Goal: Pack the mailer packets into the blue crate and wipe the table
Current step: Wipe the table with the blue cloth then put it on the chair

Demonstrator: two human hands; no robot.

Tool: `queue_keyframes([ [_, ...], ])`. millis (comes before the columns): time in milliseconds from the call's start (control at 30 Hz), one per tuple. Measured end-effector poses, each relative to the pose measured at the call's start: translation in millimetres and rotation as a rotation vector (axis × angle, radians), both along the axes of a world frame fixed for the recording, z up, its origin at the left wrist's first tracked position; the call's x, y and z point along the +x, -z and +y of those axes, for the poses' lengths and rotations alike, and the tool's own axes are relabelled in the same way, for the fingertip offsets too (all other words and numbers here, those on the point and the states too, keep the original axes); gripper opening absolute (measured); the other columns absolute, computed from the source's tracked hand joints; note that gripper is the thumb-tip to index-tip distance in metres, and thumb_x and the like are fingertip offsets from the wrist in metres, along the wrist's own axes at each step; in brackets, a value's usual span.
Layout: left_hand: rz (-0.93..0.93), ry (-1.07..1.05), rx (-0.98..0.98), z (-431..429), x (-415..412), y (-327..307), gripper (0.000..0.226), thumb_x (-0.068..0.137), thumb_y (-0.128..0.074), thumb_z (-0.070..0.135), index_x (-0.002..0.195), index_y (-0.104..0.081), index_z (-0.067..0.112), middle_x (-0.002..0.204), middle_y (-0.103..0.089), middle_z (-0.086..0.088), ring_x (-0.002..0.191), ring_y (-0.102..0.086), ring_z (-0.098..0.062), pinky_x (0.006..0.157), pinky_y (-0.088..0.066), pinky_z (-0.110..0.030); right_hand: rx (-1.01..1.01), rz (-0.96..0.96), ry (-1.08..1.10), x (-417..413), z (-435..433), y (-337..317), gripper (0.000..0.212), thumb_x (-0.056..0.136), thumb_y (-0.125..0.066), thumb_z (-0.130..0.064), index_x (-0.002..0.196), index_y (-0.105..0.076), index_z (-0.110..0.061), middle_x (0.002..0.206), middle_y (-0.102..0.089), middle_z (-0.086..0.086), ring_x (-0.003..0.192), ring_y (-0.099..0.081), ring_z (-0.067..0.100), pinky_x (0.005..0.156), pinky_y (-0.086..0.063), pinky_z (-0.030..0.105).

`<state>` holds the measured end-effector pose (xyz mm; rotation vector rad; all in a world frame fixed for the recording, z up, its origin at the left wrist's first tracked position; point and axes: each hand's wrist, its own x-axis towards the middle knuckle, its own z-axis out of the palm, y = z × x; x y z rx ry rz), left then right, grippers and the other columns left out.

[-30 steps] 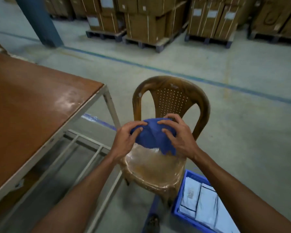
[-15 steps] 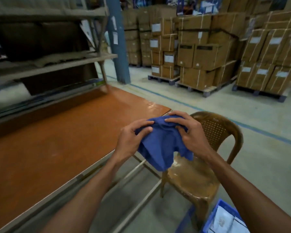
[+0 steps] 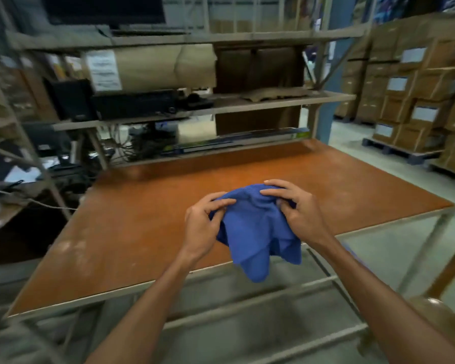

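- Blue cloth (image 3: 255, 232) is bunched between both hands, its top gathered into a ridge from one hand to the other. Its loose corners hang straight down below them.
- Left hand (image 3: 201, 227) pinches the cloth's left shoulder, fingertips (image 3: 222, 203) and thumb closed on a fold.
- Right hand (image 3: 300, 216) grips the right shoulder, with its fingers curled over the top and the thumb tucked in against the fabric.
- The two hands sit level and close together. The cloth's gathered ridge runs left to right between them, roughly in line with the table's near edge.
- The table (image 3: 132, 227) lies directly beneath and ahead of the hands. The hanging corners drop past its near edge, on the person's side, and the cloth does not appear to touch the surface.
- Most of the bare orange-brown top stretches forward and to the left of the hands. A shorter stretch runs to the right of the right hand, up to the corner.
- My reading is that wiping comes next. The cloth has to go down and forward onto the top, and the left hand is nearer the wider stretch.
- Neither the mailer packets nor the blue crate is in view, so their place cannot be told.
- Beyond the hands, at the table's far side, stands a shelf rack (image 3: 221, 106). Stacked cardboard boxes (image 3: 418, 101) sit well off to the right.
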<state>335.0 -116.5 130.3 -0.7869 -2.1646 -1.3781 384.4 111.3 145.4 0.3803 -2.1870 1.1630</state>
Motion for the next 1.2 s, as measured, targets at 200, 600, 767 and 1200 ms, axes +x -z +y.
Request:
queue_keyframes([
  [200, -0.112, -0.092, 0.003, -153, -33, 5, 0.045, 0.077, -0.079, 0.030, 0.119, -0.072, 0.019, 0.128, -0.062, 0.012, 0.116, -0.056, 0.004, 0.098, -0.038, -0.008, 0.082, -0.026, -0.102, -64, -158, 13, 0.041, 0.079, -0.069, 0.005, 0.113, -0.073, -0.018, 0.125, -0.060, -0.012, 0.115, -0.052, -0.006, 0.102, -0.034, 0.010],
  [600, -0.265, -0.320, -0.071, -342, -122, 61, 0.036, 0.082, -0.073, 0.000, 0.113, -0.074, 0.018, 0.131, -0.061, 0.009, 0.119, -0.057, -0.004, 0.107, -0.042, -0.022, 0.303, 0.012, -0.277, -200, -335, 70, 0.054, 0.071, -0.042, 0.010, 0.108, -0.075, -0.009, 0.126, -0.064, 0.009, 0.113, -0.060, 0.018, 0.102, -0.037, 0.012],
  [767, -0.307, -0.383, -0.149, -380, -195, 76, 0.040, 0.083, -0.073, 0.003, 0.120, -0.070, 0.017, 0.133, -0.061, 0.005, 0.120, -0.055, -0.004, 0.104, -0.036, -0.008, 0.254, -0.051, -0.335, -288, -374, 98, 0.049, 0.080, -0.046, 0.016, 0.112, -0.073, -0.010, 0.131, -0.062, 0.006, 0.117, -0.058, 0.015, 0.104, -0.039, 0.017],
  [1200, -0.629, -0.456, -0.881, -415, -385, 165, 0.072, 0.095, -0.040, 0.061, 0.156, -0.019, 0.029, 0.165, -0.004, -0.005, 0.151, -0.005, -0.028, 0.119, -0.018, -0.052, 0.752, -0.572, -0.165, -495, -433, 150, 0.046, 0.100, -0.048, -0.028, 0.146, -0.043, -0.024, 0.160, -0.025, 0.004, 0.142, -0.027, 0.035, 0.115, -0.023, 0.050],
])
